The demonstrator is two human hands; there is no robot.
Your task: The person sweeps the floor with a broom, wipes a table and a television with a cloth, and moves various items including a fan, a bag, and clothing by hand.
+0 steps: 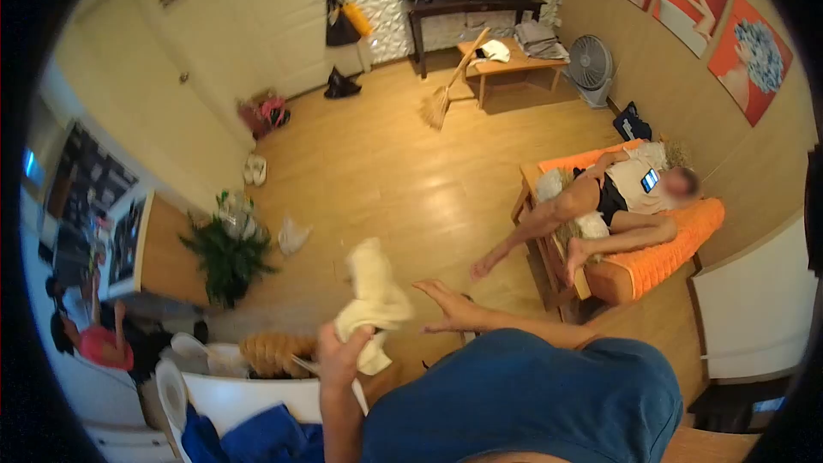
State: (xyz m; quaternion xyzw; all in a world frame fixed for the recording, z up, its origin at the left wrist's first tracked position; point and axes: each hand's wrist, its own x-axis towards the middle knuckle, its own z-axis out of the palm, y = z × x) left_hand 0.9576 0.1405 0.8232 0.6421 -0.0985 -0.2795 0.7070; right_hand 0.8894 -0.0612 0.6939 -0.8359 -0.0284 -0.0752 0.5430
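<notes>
A pale yellow cloth hangs bunched in front of the body, gripped in my left hand, with its upper part standing above the fist and a corner drooping below. To the right of the cloth, my right hand is held out with its fingers spread and nothing in it. The two hands are apart, with a small gap between the cloth and the right fingertips. Blue cloth lies on a white surface at the lower left.
A person with a phone reclines on an orange-covered bench. Another person is at the far left. Also around are a plant, plastic bag, broom, low table and fan.
</notes>
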